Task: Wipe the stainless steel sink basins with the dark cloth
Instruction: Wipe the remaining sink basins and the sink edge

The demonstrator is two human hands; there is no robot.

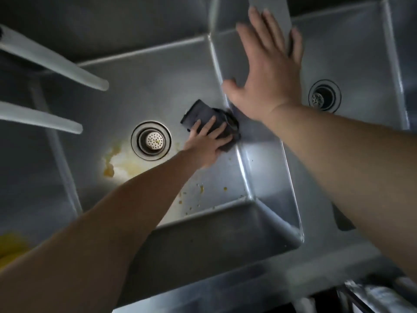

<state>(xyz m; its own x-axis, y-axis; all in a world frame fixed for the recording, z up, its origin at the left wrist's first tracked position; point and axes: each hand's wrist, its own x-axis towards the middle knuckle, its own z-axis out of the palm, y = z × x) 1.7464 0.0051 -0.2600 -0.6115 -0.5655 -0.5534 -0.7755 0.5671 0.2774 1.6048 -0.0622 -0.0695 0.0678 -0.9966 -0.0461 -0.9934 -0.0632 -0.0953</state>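
I look down into a stainless steel sink basin (158,91) with a round drain strainer (151,140) in its floor. My left hand (206,144) presses the dark cloth (203,116) flat on the basin floor, right of the drain and against the right wall. Yellow stains and crumbs (110,163) lie on the floor left of and below the drain. My right hand (266,71) rests open, fingers spread, on the divider (270,141) between this basin and a second basin (352,53) on the right.
Two pale faucet spouts (67,68) reach in from the left above the basin. The right basin has its own drain (324,96). A yellow object (11,245) sits at the lower left edge. The front rim (225,288) runs along the bottom.
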